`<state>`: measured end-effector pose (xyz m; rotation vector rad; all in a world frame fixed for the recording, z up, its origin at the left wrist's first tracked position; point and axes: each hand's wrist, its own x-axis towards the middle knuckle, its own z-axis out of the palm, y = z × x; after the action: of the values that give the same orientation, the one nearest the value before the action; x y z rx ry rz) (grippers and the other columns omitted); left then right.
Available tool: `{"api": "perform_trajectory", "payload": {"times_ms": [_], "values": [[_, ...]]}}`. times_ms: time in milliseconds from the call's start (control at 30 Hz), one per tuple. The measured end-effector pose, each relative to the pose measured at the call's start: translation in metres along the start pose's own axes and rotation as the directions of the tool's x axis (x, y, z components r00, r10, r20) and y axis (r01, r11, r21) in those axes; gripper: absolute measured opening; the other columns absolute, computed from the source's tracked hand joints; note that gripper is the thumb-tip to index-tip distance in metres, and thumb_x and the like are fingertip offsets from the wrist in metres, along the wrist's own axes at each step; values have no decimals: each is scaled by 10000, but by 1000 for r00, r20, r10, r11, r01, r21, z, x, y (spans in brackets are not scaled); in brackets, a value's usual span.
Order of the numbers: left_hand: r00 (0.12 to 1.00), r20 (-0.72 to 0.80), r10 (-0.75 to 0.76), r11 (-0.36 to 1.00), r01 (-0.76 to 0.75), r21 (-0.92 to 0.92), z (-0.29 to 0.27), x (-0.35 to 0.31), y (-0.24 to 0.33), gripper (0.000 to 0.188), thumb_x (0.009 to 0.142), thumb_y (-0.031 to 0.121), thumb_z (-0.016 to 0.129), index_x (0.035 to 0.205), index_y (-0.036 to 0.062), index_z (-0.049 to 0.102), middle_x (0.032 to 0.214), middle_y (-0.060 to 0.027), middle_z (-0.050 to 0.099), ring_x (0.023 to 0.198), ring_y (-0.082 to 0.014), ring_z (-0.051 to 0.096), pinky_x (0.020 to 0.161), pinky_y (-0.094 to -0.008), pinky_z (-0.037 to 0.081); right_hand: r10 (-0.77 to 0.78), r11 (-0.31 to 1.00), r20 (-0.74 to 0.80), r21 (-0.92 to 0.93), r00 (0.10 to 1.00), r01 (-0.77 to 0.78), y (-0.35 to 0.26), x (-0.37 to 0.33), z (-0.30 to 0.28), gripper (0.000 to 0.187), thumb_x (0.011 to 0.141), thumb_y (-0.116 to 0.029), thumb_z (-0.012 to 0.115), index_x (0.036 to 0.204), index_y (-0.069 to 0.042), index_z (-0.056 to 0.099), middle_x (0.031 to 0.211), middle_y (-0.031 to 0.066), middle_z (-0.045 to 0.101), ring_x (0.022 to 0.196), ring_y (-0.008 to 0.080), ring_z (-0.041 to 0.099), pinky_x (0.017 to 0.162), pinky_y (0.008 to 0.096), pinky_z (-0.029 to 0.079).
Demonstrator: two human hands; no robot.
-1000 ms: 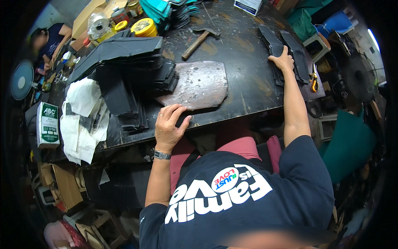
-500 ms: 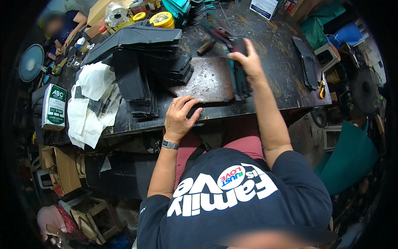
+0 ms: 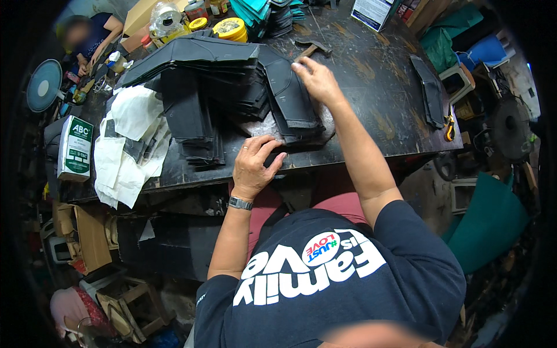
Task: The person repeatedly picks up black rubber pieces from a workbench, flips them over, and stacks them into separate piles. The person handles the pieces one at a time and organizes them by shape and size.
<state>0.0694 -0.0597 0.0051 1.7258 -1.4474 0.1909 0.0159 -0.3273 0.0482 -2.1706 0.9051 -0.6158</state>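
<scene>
A stack of black sheet pieces (image 3: 290, 98), leather-like and bent in the middle, lies over a brownish slab (image 3: 262, 129) that shows only at its sides. By the stack's right edge is my right hand (image 3: 319, 82), thumb and fingers apart, nothing visibly held. Its fingertips are close to the handle of a hammer (image 3: 313, 49); I cannot tell whether they touch it. My left hand (image 3: 253, 167), wearing a ring and a wristwatch, rests at the table's front edge beside the slab, fingers curved and thumb apart. More black piles (image 3: 188, 110) stand to its left.
White cloth-like sheets (image 3: 129, 148) and a green-and-white can (image 3: 75, 148) sit at the left. Yellow tubs (image 3: 231, 29) and teal pieces (image 3: 250, 14) stand at the back. Orange-handled scissors (image 3: 449, 129) lie at the right edge. Another person (image 3: 107, 35) sits far left.
My right hand has set the stack of black pieces down on the slab, and has moved left and away to the stack's far right edge. The hammer's head has come into view.
</scene>
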Motion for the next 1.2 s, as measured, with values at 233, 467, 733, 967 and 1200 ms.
{"api": "perform_trajectory", "payload": {"times_ms": [233,467,733,967,1200], "values": [[995,-92,25,998,-20,52,-3,5,6,317,773,236,822,1052,122,724,1125,-42,656,1091,-272,588,966,-411,441,-157,965,-50,-220,986,142,35,17,15,285,904,-264,607,1099,-110,746,1102,177,704,1070,407,638,919,500,508],[954,-63,-293,955,295,24,22,44,27,983,781,453,809,1536,63,313,1369,-210,501,1223,-365,503,1053,-467,384,-409,849,-19,-374,912,373,54,-7,26,180,921,-182,582,1015,-69,686,1043,149,654,1017,370,599,862,503,494],[895,34,-446,886,435,159,33,62,27,1084,702,428,871,1549,103,278,1326,-248,541,1160,-400,564,1011,-500,423,-455,769,56,-480,889,423,50,-14,23,192,938,-209,580,1031,-61,660,1067,152,624,1037,354,564,863,481,468],[873,61,-483,858,486,-165,26,64,16,1034,678,283,892,1524,107,325,1345,-276,570,1222,-413,588,1010,-466,475,-461,782,39,-453,886,427,50,-20,12,248,956,-282,598,1084,-85,680,1066,142,628,1046,339,563,876,459,460],[884,33,-467,847,458,-271,30,61,11,972,696,188,885,1510,87,363,1366,-262,562,1244,-379,585,1038,-433,482,-464,777,70,-446,883,444,69,-25,-14,259,967,-307,595,1094,-102,689,1058,126,626,1048,320,565,884,446,456]]}}
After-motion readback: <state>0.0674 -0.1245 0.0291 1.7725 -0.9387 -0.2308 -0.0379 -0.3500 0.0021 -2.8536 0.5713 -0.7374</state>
